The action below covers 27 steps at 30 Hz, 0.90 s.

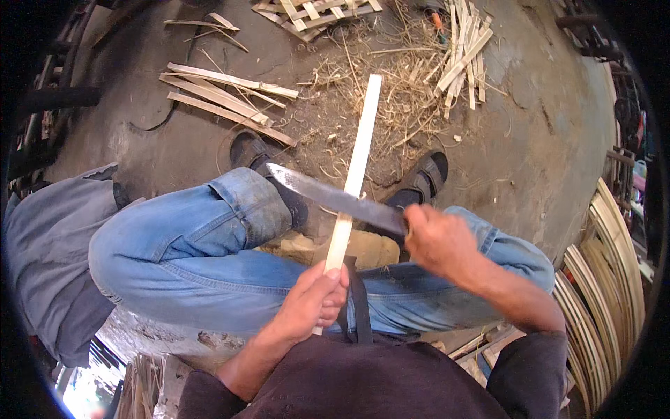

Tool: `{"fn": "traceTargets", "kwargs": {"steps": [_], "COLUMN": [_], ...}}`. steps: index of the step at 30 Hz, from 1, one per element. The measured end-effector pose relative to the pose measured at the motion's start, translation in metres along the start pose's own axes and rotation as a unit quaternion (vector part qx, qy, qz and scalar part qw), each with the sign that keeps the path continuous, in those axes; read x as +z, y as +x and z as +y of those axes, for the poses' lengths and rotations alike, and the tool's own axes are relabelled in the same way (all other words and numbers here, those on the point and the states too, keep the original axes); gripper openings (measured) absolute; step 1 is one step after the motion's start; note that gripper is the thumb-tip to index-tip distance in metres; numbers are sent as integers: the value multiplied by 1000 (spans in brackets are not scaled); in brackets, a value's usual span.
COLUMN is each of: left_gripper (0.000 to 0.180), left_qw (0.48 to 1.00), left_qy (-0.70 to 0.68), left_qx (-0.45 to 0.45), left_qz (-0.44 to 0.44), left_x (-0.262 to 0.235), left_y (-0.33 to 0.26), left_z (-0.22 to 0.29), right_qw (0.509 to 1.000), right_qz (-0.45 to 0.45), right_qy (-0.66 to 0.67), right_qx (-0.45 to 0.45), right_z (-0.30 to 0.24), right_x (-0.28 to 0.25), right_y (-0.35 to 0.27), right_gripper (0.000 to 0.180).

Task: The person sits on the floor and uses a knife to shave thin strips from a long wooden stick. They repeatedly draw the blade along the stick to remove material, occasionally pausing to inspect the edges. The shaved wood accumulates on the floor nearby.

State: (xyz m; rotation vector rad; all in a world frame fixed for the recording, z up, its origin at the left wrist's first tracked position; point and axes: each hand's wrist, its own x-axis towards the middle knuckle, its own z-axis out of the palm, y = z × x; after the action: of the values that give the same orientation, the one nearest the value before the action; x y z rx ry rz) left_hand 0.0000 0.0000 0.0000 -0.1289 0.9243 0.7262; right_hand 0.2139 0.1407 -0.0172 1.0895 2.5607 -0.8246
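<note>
My left hand (317,300) is closed around the lower part of a long pale split-bamboo strip (361,143), which points away from me and tilts slightly right. My right hand (436,239) grips a large knife (328,195) at its handle, mostly hidden by the fingers. The blade lies across the strip around its middle, its tip pointing to the far left. Whether the edge bites into the strip I cannot tell.
Thin shavings (398,87) litter the floor beyond my sandals. Cut strips (223,98) lie far left, and a strip bundle (464,52) far right. A woven slat panel (314,14) is at the top. Long curved strips (600,293) stand at my right, grey cloth (56,251) at left.
</note>
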Motion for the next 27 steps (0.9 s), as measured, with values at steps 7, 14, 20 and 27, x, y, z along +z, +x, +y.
{"fn": "traceTargets", "kwargs": {"steps": [7, 14, 20, 27], "left_gripper": [21, 22, 19, 19], "left_qw": [998, 998, 999, 996], "left_qy": [-19, 0, -21, -47], "left_qx": [-54, -62, -49, -72], "left_qz": [-23, -17, -2, -14], "left_x": [12, 4, 1, -1], "left_y": [-20, -24, -25, -27], "left_z": [-19, -10, -6, -8], "right_qw": [999, 993, 998, 997], "right_qz": [-1, 73, -24, -35], "right_qy": [-14, 1, 9, -64], "right_qx": [52, 88, -50, -12], "right_z": [18, 37, -11, -11], "right_x": [-24, -17, -9, -8], "right_y": [0, 24, -8, -13], "right_gripper": [15, 14, 16, 17]}}
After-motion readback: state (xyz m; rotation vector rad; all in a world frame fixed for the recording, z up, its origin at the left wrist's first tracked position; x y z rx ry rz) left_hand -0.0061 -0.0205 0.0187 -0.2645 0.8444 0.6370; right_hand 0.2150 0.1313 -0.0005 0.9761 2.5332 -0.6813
